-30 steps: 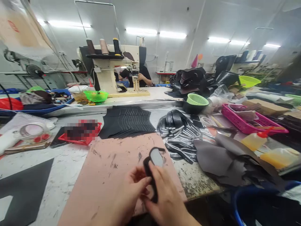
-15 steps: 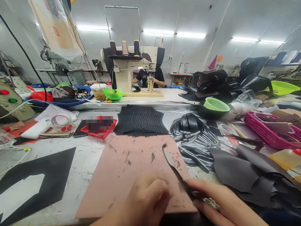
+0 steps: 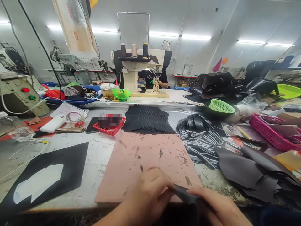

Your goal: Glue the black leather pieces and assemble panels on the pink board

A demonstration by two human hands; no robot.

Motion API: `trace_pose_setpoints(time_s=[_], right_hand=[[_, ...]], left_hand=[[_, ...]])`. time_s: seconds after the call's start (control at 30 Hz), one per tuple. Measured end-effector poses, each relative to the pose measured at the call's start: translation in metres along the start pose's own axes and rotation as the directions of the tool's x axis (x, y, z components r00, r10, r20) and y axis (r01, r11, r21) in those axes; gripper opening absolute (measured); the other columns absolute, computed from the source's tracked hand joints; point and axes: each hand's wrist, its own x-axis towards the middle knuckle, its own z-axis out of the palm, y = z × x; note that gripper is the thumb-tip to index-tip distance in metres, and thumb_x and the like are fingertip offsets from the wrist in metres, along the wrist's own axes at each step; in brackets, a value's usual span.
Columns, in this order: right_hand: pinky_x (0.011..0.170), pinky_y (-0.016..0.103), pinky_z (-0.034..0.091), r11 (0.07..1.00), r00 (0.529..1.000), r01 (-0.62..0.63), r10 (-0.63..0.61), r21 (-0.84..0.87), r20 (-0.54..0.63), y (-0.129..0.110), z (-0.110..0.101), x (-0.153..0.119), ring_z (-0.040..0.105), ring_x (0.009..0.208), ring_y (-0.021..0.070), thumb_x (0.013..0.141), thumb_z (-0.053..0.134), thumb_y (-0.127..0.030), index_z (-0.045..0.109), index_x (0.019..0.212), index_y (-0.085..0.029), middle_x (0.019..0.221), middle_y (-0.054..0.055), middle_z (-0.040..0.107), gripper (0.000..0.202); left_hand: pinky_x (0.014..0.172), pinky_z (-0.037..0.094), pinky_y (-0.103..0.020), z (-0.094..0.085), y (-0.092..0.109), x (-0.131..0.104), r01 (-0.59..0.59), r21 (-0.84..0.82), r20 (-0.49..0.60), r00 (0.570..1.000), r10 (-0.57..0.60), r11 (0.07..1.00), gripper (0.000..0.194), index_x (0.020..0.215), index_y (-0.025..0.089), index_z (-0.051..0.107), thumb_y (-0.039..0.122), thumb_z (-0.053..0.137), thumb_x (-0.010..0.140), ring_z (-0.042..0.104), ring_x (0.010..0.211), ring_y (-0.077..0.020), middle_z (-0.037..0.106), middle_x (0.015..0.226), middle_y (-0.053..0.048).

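Note:
My left hand (image 3: pixel 154 186) is closed at the near edge of a pink work board (image 3: pixel 131 153), its fingers curled on one end of a dark, bent piece of black leather (image 3: pixel 184 194). My right hand (image 3: pixel 215 201) grips the other end, thumb on top. Below the hands the piece runs into deep shadow, so its full shape is hidden. A small dark tip (image 3: pixel 141 168) pokes out past my left knuckles; what it belongs to is hidden. Beyond the board lies a fanned stack of black pieces (image 3: pixel 148 119), with strips with pale edges (image 3: pixel 199 138) to its right.
Left on the table is a black sheet (image 3: pixel 72 166) under a white paper shape (image 3: pixel 39 183). A red basket (image 3: pixel 113 130) stands behind the board. Brown leather pieces (image 3: pixel 242 169) and a magenta basket (image 3: pixel 268 131) are at right. A person sits behind the sewing machine (image 3: pixel 130 75).
The curved metal tool that was in my right hand no longer shows there. Both hands have come together on the dark piece. The whole view has shifted, with the scene sliding right.

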Motion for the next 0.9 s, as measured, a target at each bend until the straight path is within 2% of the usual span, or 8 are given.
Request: trace_pose_setpoints(time_s=[0.13, 0.27, 0.4, 0.57, 0.67, 0.73, 0.8, 0.9], right_hand=[[0.056, 0.018, 0.056, 0.988, 0.981, -0.151, 0.151, 0.013, -0.12, 0.017, -0.032, -0.013, 0.069, 0.064, 0.0177, 0.084, 0.049, -0.033, 0.067, 0.084, -0.027, 0.077, 0.001, 0.073, 0.019], [0.058, 0.019, 0.057, 0.954, 0.953, -0.275, 0.287, 0.121, -0.098, 0.029, -0.072, -0.029, 0.069, 0.072, 0.0202, 0.081, 0.053, -0.039, 0.066, 0.092, -0.033, 0.088, 0.005, 0.072, 0.018], [0.043, 0.013, 0.052, 0.977, 0.964, -0.213, 0.211, 0.005, -0.16, 0.027, -0.083, -0.023, 0.067, 0.054, 0.0161, 0.082, 0.053, -0.04, 0.065, 0.093, -0.036, 0.069, 0.003, 0.071, 0.017], [0.045, 0.017, 0.052, 0.979, 0.994, -0.025, 0.002, -0.204, -0.113, 0.021, -0.056, 0.001, 0.066, 0.053, 0.015, 0.089, 0.043, -0.033, 0.064, 0.095, -0.028, 0.069, 0.001, 0.07, 0.022], [0.054, 0.023, 0.053, 0.919, 0.97, -0.004, -0.092, -0.394, -0.226, 0.022, -0.035, 0.006, 0.067, 0.063, 0.017, 0.088, 0.041, -0.023, 0.061, 0.104, -0.023, 0.079, 0.004, 0.07, 0.026], [0.062, 0.027, 0.053, 0.879, 0.953, 0.061, -0.192, -0.474, -0.234, 0.021, -0.021, 0.008, 0.067, 0.071, 0.0189, 0.085, 0.042, -0.016, 0.059, 0.111, -0.021, 0.085, 0.007, 0.07, 0.031], [0.063, 0.025, 0.052, 0.872, 0.947, 0.19, -0.285, -0.452, -0.15, 0.02, -0.003, 0.011, 0.066, 0.071, 0.0176, 0.084, 0.039, -0.01, 0.059, 0.111, -0.019, 0.084, 0.008, 0.07, 0.035], [0.047, 0.02, 0.048, 0.884, 0.931, 0.314, -0.359, -0.347, -0.07, 0.019, 0.031, 0.012, 0.061, 0.05, 0.0121, 0.087, 0.032, -0.01, 0.064, 0.093, -0.017, 0.063, 0.004, 0.066, 0.033]], left_hand=[[0.08, 0.047, -0.028, -0.006, -0.012, -0.012, 0.064, 0.012, -0.072, 0.995, -0.063, 0.998, 0.012, 0.09, 0.02, 0.056, 0.016, 0.051, 0.081, 0.058, 0.087, -0.0163, 0.064, 0.09, -0.006], [0.081, 0.049, -0.028, -0.005, -0.026, -0.022, 0.083, 0.053, -0.055, 0.995, -0.08, 0.995, 0.014, 0.09, 0.022, 0.057, 0.017, 0.05, 0.08, 0.06, 0.09, -0.017, 0.065, 0.094, -0.005], [0.078, 0.05, -0.027, 0.0, -0.036, -0.03, 0.131, 0.059, -0.042, 0.991, -0.129, 0.99, 0.011, 0.088, 0.023, 0.059, 0.02, 0.053, 0.079, 0.062, 0.089, -0.0173, 0.066, 0.093, -0.004], [0.078, 0.051, -0.026, 0.0, -0.036, -0.027, 0.2, 0.007, 0.046, 0.979, -0.2, 0.98, 0.015, 0.09, 0.023, 0.06, 0.019, 0.052, 0.078, 0.062, 0.086, -0.0176, 0.066, 0.094, -0.005], [0.077, 0.05, -0.026, 0.0, -0.037, -0.025, 0.237, 0.021, 0.094, 0.967, -0.238, 0.971, 0.022, 0.095, 0.023, 0.06, 0.015, 0.046, 0.079, 0.061, 0.088, -0.0176, 0.066, 0.096, -0.006], [0.073, 0.05, -0.026, 0.001, -0.043, -0.026, 0.27, 0.068, 0.083, 0.958, -0.275, 0.96, 0.022, 0.09, 0.022, 0.06, 0.013, 0.042, 0.078, 0.062, 0.084, -0.0178, 0.066, 0.092, -0.006], [0.067, 0.049, -0.027, 0.0, -0.054, -0.029, 0.336, 0.154, 0.051, 0.937, -0.347, 0.929, 0.021, 0.081, 0.021, 0.06, 0.014, 0.04, 0.078, 0.061, 0.077, -0.0183, 0.066, 0.084, -0.006], [0.064, 0.048, -0.029, -0.008, -0.078, -0.034, 0.45, 0.32, -0.04, 0.885, -0.463, 0.834, 0.024, 0.075, 0.02, 0.059, 0.016, 0.035, 0.079, 0.06, 0.072, -0.0194, 0.064, 0.079, -0.006]])
